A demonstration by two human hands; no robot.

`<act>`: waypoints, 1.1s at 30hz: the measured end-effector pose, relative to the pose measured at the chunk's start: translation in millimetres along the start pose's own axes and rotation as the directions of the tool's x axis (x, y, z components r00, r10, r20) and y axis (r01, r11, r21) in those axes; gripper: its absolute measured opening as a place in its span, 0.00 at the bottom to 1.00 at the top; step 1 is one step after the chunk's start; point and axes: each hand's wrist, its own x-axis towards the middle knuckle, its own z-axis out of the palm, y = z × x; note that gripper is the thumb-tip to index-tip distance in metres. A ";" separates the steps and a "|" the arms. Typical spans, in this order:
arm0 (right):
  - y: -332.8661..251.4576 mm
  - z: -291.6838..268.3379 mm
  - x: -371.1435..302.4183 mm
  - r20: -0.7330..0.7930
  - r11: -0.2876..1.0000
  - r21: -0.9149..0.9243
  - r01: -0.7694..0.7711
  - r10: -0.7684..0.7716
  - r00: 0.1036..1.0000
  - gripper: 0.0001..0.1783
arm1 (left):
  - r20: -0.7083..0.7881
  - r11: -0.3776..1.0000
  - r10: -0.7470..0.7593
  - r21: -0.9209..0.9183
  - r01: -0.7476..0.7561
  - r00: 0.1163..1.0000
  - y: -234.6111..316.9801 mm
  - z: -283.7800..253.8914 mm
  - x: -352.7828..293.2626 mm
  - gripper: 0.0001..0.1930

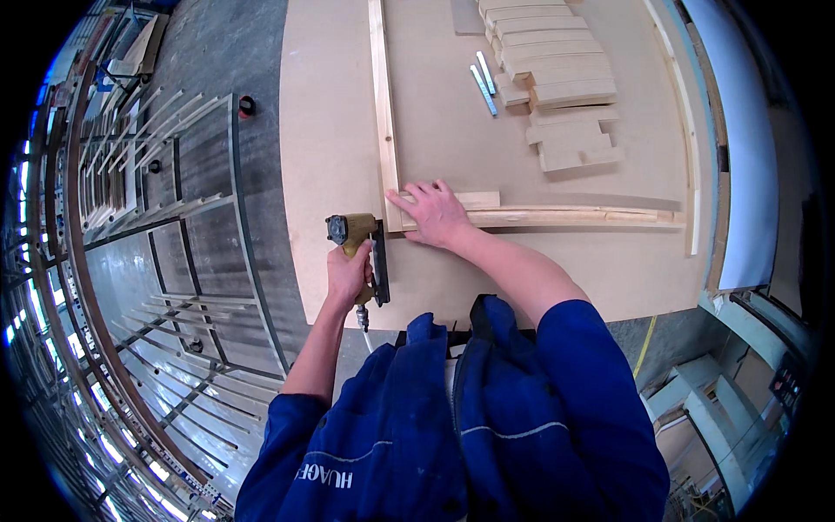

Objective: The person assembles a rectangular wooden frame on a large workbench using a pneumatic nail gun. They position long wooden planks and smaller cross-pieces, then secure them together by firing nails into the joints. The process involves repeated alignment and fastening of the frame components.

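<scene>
My left hand (346, 274) is wrapped round the grip of a yellow-and-black air nailer (352, 230), whose nose end is beside the corner of a wooden frame. An air hose (367, 337) runs from the nailer's lower end toward my body. My right hand (437, 211), fingers spread, presses down on the corner where a long upright wood strip (381, 96) meets a crosswise strip (591, 217). A short wood piece (483, 199) lies along the crosswise strip, partly under my right hand. All of it rests on a large tan board (330, 104).
Cut board pieces (557, 78) are stacked at the far right of the board, with two strips of nails or staples (484, 83) beside them. Another long strip (683, 113) borders the right side. Metal racks (243, 217) with slats stand on the floor at left.
</scene>
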 end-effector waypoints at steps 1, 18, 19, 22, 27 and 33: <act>0.0 -0.7 0.3 0.005 1.000 0.002 -0.004 0.004 1.000 0.53 | 0.005 0.999 0.031 0.013 -0.031 0.999 1.8 -1.2 1.1 0.13; 77.7 -34.1 -104.4 -0.039 0.971 0.115 -0.209 0.214 0.976 0.61 | -0.065 0.984 0.148 0.115 -0.139 0.987 -26.4 1.8 9.9 0.16; 90.7 -36.1 -121.8 -0.044 0.954 0.106 -0.281 0.287 0.957 0.56 | -0.062 0.983 0.159 0.098 -0.153 0.985 -28.0 1.3 11.0 0.16; 119.9 -34.6 -148.7 0.010 0.945 0.110 -0.310 0.310 0.951 0.41 | -0.084 0.981 0.126 0.156 -0.112 0.988 -30.3 -0.3 13.9 0.17; 129.7 -27.9 -152.1 -0.079 0.956 0.163 -0.245 0.260 0.962 0.28 | -0.050 0.978 0.129 0.171 -0.119 0.990 -26.3 -3.0 16.9 0.17; 131.7 -23.5 -150.9 -0.092 0.962 0.145 -0.232 0.247 0.965 0.30 | -0.050 0.984 0.115 0.139 -0.107 0.992 -23.8 -1.8 14.3 0.17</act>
